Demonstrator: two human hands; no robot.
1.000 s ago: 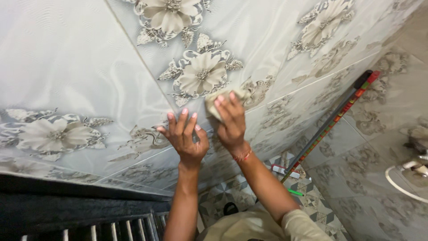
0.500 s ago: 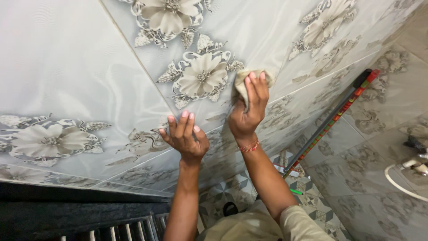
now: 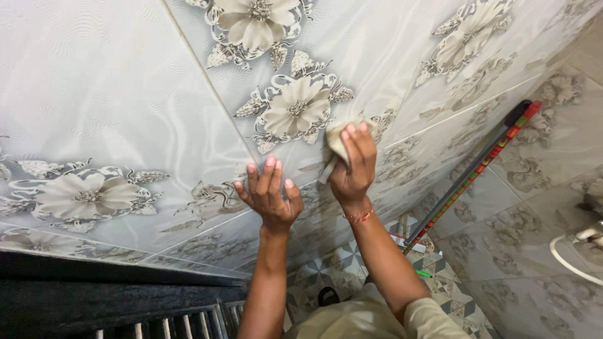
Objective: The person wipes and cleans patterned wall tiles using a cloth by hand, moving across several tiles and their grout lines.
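The tiled wall (image 3: 125, 94) fills most of the view, pale glossy tiles with grey flower prints, and it tilts away to the floor at the lower right. The person presses a folded cream cloth (image 3: 336, 141) against it just below and right of the middle flower. Judging by the shine, the tiles around the hands look clean and even, with no smears or streaks to be seen, so the wiping seems well along in this patch; how much of the wall lower down remains to be wiped cannot be read from here.

The right hand (image 3: 353, 169) is clamped on the cloth, fingers curled over its upper edge, a red thread at the wrist. The left hand (image 3: 269, 194) lies flat on the tile just beside it, fingers spread and holding nothing, as if bracing.

A long stick with red and black bands (image 3: 471, 176) leans against the wall to the right, well apart from the hands; its lower end is lost among small things on the patterned floor (image 3: 326, 270), which are too small to make out. A white hose and tap (image 3: 581, 242) are cut off at the right edge. A dark grille (image 3: 125, 307) runs off the bottom left. Most of the cloth is hidden under the fingers.
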